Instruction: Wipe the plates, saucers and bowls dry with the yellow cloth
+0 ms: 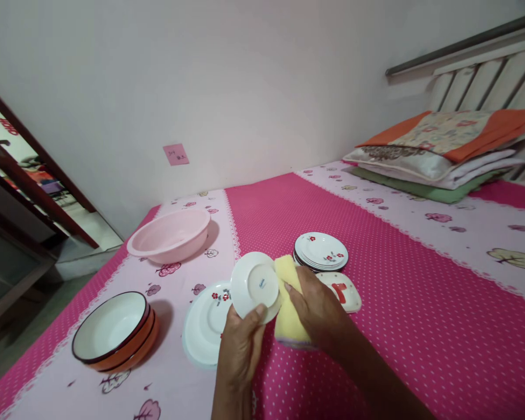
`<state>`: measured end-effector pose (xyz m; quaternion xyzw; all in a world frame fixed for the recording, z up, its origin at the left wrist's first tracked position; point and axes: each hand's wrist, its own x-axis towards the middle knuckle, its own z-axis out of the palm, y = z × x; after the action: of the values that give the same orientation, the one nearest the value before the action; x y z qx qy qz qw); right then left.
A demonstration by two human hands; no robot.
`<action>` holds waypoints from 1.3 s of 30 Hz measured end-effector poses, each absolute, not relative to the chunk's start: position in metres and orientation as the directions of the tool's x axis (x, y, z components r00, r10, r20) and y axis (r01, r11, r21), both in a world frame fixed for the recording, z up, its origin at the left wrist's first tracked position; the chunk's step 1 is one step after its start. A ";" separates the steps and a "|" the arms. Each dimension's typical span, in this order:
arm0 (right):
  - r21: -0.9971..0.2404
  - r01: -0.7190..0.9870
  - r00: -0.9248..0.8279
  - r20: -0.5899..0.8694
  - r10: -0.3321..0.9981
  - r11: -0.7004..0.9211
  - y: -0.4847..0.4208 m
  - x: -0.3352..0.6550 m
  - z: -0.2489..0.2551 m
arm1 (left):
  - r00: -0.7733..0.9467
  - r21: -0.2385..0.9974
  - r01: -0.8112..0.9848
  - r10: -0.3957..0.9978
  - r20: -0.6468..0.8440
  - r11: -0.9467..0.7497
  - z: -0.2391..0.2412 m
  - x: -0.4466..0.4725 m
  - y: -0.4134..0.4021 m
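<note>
My left hand (241, 344) grips a small white plate (254, 286) by its lower edge, its underside with a blue mark turned towards me. My right hand (317, 309) is closed on a yellow sponge (289, 309), which lies against the plate's right edge. Both hands hover above a pink bed cover. Just below the held plate lies a white plate (205, 324) with a red flower pattern. Behind my right hand stands a stack of flowered plates (321, 252), and a small dish with a red figure (343, 290) is partly hidden by that hand.
A pink plastic basin (170, 234) sits at the back left of the bed. Stacked orange bowls with white insides (114, 331) stand near the left edge. Folded bedding and a pillow (441, 151) lie against the headboard at the far right. A wall runs behind.
</note>
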<state>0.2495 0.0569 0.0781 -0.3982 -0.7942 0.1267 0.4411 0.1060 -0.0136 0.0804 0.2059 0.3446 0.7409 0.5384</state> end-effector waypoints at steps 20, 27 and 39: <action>-0.494 0.325 -0.378 0.714 0.590 0.806 0.052 0.242 0.087 | -0.141 0.508 -0.861 0.974 -0.180 -0.031 0.078 0.130 -0.004; -0.534 0.222 -0.640 0.552 0.535 0.816 0.024 0.238 0.107 | -0.056 0.346 -0.938 0.978 -0.203 0.019 0.075 0.107 -0.008; -0.477 0.379 -0.698 0.415 0.583 0.793 0.025 0.274 0.109 | 0.053 0.398 -0.917 0.994 0.091 0.012 0.043 0.053 0.001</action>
<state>0.2736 0.0246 0.1087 -0.2661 -0.9036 0.1807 0.2828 0.0531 0.0007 0.0431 0.1788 0.1080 0.6798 0.7030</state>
